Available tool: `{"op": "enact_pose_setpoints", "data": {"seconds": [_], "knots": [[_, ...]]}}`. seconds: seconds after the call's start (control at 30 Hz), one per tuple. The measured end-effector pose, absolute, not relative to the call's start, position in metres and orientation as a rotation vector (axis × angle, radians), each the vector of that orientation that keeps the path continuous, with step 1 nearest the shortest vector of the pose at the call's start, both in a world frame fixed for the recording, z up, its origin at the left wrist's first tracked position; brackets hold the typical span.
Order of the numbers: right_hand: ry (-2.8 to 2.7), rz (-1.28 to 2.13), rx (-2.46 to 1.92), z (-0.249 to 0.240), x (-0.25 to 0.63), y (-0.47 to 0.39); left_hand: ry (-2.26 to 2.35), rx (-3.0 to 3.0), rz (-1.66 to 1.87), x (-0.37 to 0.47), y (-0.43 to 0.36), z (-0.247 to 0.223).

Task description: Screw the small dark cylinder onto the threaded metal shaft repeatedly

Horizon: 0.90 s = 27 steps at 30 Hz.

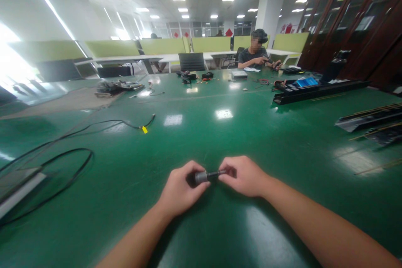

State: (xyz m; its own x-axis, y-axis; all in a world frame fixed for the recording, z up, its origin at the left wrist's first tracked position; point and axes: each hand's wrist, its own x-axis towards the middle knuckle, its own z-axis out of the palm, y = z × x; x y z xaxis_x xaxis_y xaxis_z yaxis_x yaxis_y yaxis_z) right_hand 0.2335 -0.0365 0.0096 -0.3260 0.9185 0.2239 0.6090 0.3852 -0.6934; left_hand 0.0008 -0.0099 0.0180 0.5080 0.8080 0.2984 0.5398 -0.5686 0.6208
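Observation:
A short grey cylinder (201, 177) sits between the thumb and fingers of my left hand (180, 186). From its right end a thin dark rod (214, 174) reaches across to my right hand (243, 176), which pinches the rod's far end between thumb and fingertips. Whether rod and cylinder are one piece or two fitted together I cannot tell. Both hands are closed and hold the parts roughly level, just over the green tabletop (194, 146). My fingers hide the cylinder's left end and the tip of the rod.
Black cables (91, 150) and a flat box-like device (20, 190) lie at the left. Black metal channels (317, 92) are at the right. Across the table a person (256, 52) handles something small, near a white box (239, 75) and loose parts (191, 76).

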Motion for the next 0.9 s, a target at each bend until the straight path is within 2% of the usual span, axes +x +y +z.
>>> {"op": "enact_pose_setpoints", "data": {"seconds": [0.9], "knots": [[-2.045,0.642,-1.314,0.0096,0.2359,-0.0346,1.138,2.271,0.807,-0.0024,-0.0072,0.0153]]}}
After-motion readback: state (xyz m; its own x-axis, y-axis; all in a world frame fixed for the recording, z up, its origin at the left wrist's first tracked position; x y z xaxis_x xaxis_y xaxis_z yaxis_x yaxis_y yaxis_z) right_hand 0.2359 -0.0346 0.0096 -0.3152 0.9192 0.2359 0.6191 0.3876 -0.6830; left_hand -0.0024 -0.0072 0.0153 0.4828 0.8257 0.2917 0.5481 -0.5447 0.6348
